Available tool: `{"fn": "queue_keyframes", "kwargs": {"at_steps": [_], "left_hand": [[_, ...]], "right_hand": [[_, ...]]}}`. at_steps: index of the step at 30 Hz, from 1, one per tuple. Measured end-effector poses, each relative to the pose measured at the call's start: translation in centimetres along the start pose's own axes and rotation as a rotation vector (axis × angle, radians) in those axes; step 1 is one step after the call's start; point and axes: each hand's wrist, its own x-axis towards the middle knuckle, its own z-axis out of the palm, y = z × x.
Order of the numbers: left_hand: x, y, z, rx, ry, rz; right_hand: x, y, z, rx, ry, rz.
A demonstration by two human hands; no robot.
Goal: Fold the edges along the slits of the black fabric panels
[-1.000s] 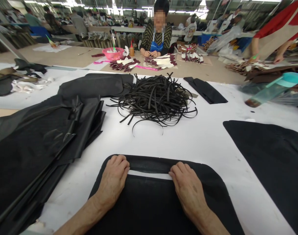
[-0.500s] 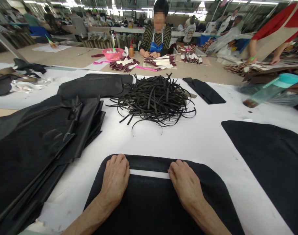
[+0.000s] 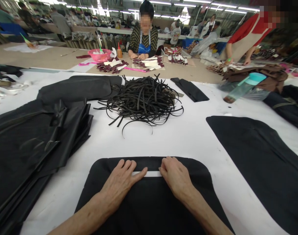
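On the white table (image 3: 183, 140), I see a black panel (image 3: 149, 209) spread flat at the near side, likely to keep its far border (image 3: 149, 164) within easy reach. The left hand (image 3: 120, 179) rests splayed on that border; the right hand (image 3: 176, 177) curls over it beside a narrow white band (image 3: 153, 174), whether gripping I cannot tell.

- Factory workshop, cutting and piecework by the look.
- Near: white worktable (image 3: 168, 143), shaped black panel (image 3: 149, 205), heap of black strips (image 3: 144, 98).
- Far: co-worker (image 3: 133, 40) in blue apron (image 3: 144, 49), tan table (image 3: 72, 62), maroon-and-white pieces (image 3: 152, 62).
- Far right: another person (image 3: 244, 36), aproned.
- Overhead: rows of tube lights (image 3: 185, 5).
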Motion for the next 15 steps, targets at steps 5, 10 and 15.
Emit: {"fn": "queue_keyframes", "kwargs": {"at_steps": [5,10,15], "left_hand": [[-0.7,-0.2,0.7,0.014,0.055,-0.006],[-3.3,-1.6,1.5,0.007,0.108,-0.047],[-5.0,-2.3,1.5,0.021,0.138,-0.18]], "right_hand": [[0.2,0.4,0.2,0.027,0.006,-0.011],[0.2,0.6,0.5,0.041,0.019,-0.011],[-0.1,0.5,0.5,0.048,0.034,-0.03]]}}
